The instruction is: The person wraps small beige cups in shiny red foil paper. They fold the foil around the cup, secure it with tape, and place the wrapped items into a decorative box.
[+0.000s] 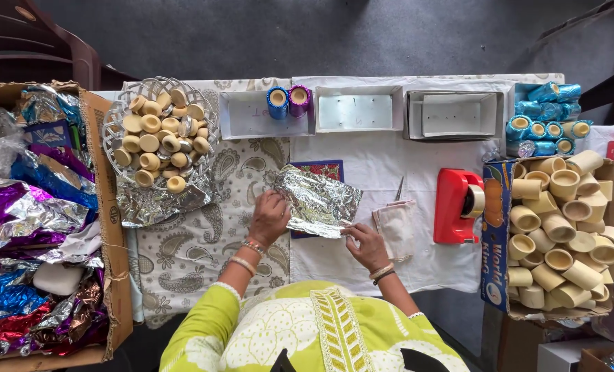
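A white-covered table [403, 165] is seen from above, flanked by two cardboard boxes. The box on the left [107, 207] is filled with crumpled foil in purple, blue, red and silver; the box on the right [494, 234] is packed with cream-coloured cups, too many and too overlapped to be counted. Three white trays [359, 109] are lined up along the far edge, and two foil-wrapped cups, one blue [277, 102] and one purple [299, 99], are set in the leftmost. A wire basket [161, 131] of round cream pieces is placed at the far left, and one red tape dispenser [457, 205] at the right.

A single silver foil sheet [319, 201] is laid at the table's middle. Its left edge is pressed by the left hand [268, 218], fingers curled and close together, wrist bent inward. Its near right corner is pinched by the right hand [366, 246], fingertips drawn together, forearm angled in from the body.
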